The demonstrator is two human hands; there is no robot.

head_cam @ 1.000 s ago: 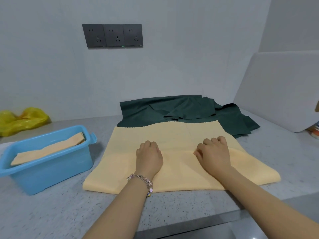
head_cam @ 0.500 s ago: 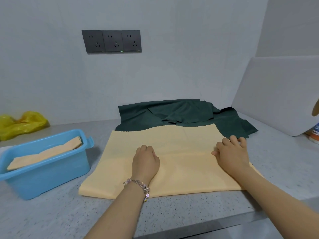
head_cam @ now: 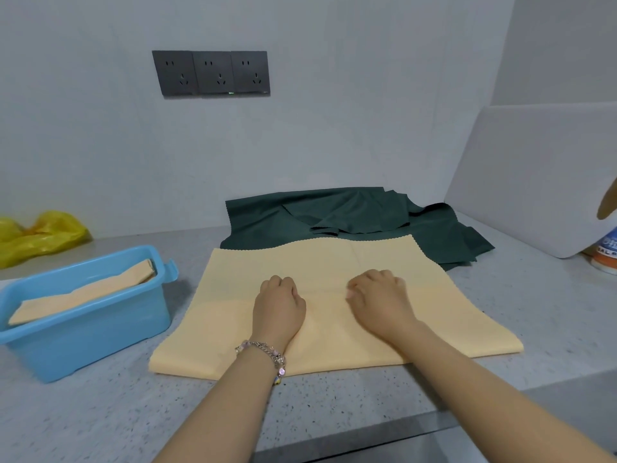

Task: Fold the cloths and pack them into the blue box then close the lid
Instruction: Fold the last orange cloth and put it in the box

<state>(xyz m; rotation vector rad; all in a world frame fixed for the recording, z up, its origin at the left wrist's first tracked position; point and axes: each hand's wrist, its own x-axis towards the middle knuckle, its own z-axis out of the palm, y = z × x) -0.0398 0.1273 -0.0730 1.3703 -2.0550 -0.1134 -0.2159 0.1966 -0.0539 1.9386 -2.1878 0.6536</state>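
Both hands are resting on the yellow cloth [head_cam: 334, 295], which is lying half-folded and flat on the counter [head_cam: 100, 412], its far scalloped edge overlapping the dark green cloths [head_cam: 350, 215] heaped behind it. The left hand [head_cam: 279, 307] and the right hand [head_cam: 379, 297] are lying near each other at the cloth's middle, both with fingers curled under. Whether those fingers are pinching fabric or only pressing it cannot be determined, because the backs of the hands are covering the fingertips.

Risks from this position:
- The two layers are likely sliding against each other if the hands are pushing outward unevenly; this would be skewing the edges and spoiling the fold.
- The far edge is touching the green cloths, so lifting it could be dragging a green piece along.
- The blue box [head_cam: 83, 335] is standing just beside the cloth's left edge; a wide sweep of the left arm could be knocking it along the counter.
- A folded cloth [head_cam: 83, 292] is already lying slanted in the box and rising toward the rim, so further pieces may be sitting too high for the lid to close.

Hidden or unclear:
- No lid is appearing in view.
- The number of green cloths cannot be counted.
- At the right edge, a labelled container [head_cam: 606, 255] is being cut off; its label is unreadable.
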